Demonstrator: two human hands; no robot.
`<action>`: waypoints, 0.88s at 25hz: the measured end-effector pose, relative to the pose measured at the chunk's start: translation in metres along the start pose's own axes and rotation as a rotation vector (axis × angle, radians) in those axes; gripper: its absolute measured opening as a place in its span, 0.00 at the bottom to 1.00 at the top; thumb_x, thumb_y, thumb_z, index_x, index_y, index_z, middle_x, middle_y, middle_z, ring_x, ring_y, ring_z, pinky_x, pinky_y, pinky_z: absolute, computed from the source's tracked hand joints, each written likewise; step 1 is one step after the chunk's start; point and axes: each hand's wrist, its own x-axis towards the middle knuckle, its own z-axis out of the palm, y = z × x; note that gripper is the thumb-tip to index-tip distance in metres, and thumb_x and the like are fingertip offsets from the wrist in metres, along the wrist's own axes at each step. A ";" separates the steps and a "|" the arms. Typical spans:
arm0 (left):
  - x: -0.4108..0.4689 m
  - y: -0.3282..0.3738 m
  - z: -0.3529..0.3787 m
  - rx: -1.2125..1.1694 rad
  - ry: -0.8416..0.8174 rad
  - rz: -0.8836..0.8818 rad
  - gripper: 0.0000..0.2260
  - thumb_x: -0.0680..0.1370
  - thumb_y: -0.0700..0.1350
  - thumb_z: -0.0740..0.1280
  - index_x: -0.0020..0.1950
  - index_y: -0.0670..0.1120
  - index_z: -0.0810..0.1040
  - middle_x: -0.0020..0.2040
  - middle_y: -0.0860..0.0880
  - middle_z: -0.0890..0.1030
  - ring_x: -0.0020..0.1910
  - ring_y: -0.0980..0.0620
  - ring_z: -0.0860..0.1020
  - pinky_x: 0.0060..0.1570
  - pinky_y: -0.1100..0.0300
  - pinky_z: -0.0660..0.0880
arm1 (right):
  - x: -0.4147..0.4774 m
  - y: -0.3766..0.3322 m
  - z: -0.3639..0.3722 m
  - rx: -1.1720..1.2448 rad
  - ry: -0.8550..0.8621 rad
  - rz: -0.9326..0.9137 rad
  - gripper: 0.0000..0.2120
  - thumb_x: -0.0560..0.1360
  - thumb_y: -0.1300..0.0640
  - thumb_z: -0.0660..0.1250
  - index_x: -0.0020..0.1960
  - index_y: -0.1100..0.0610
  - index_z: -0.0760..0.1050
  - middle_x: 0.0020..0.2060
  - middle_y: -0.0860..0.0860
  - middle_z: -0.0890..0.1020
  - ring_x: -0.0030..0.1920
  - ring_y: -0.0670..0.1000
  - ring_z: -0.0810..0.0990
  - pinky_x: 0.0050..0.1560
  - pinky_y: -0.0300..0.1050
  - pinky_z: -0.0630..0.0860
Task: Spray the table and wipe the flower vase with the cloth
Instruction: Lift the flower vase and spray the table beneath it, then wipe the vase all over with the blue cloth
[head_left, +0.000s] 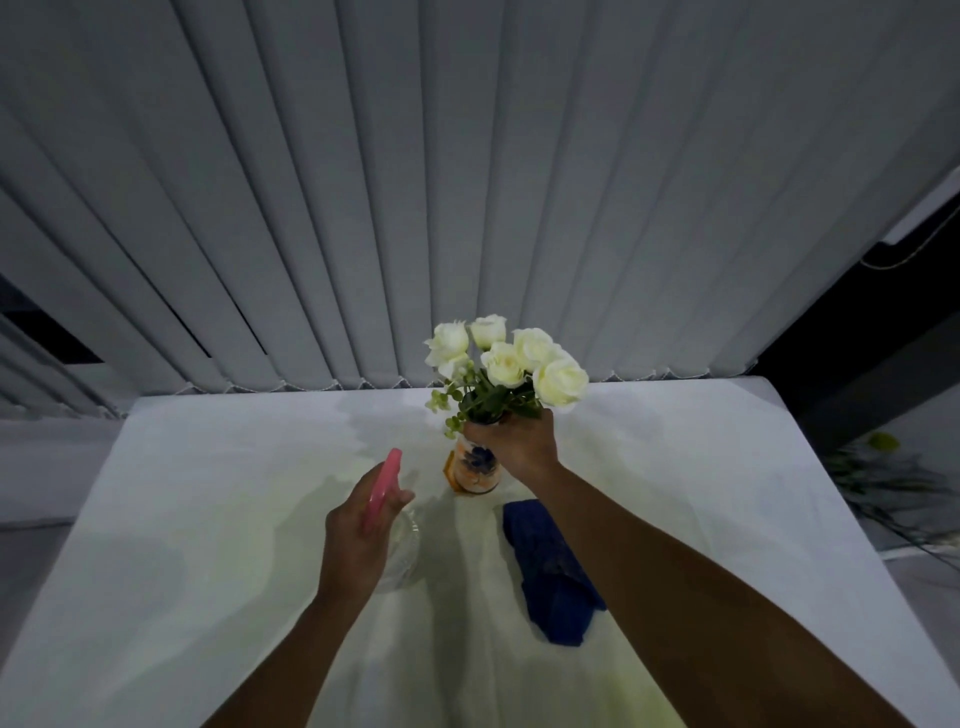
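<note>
- Nearest to me are the two bare forearms reaching out over the white table (208, 519), and just beyond them the folded blue cloth (553, 566) lies flat on the tabletop beneath the right forearm, touched by neither hand.
- The left hand (358, 540) is wrapped around a clear spray bottle (400, 545) with a pink trigger head (384, 483), nozzle pointing away toward the far side of the table.
- The right hand (514, 441) is closed around the neck of the patterned flower vase (475, 470), just under the white roses (511, 358); the vase sits upright (I cannot tell whether its base is touching the table or raised a little).
- A faint darker patch shows on the tabletop left of the vase; it looks like damp, though I can't be sure.
- To spray well, I'd say aim the nozzle low at the bare surface and away from the blooms, and keep the vase steady and vertical so the stems don't tip.
- The cloth is close by for the wiping; holding the vase by the neck leaves its body free to wipe.
</note>
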 end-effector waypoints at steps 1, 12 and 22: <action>-0.001 -0.002 -0.002 0.016 0.003 -0.002 0.19 0.77 0.52 0.70 0.66 0.66 0.75 0.51 0.71 0.84 0.52 0.69 0.83 0.49 0.78 0.74 | 0.001 0.001 0.002 -0.002 -0.004 -0.006 0.31 0.58 0.54 0.83 0.59 0.55 0.81 0.53 0.47 0.86 0.58 0.50 0.82 0.63 0.48 0.78; -0.023 0.008 -0.033 0.368 -0.056 0.293 0.34 0.72 0.50 0.76 0.77 0.55 0.67 0.73 0.51 0.77 0.75 0.49 0.73 0.74 0.51 0.68 | -0.010 -0.010 0.006 0.005 -0.113 -0.072 0.28 0.64 0.59 0.82 0.61 0.55 0.77 0.50 0.44 0.80 0.49 0.44 0.78 0.35 0.18 0.66; -0.023 0.072 0.051 0.406 -0.099 0.267 0.13 0.78 0.36 0.68 0.62 0.45 0.80 0.59 0.48 0.82 0.58 0.54 0.80 0.62 0.78 0.62 | -0.007 -0.001 -0.013 0.068 -0.186 -0.144 0.19 0.64 0.63 0.83 0.50 0.52 0.80 0.45 0.44 0.84 0.45 0.43 0.83 0.50 0.36 0.79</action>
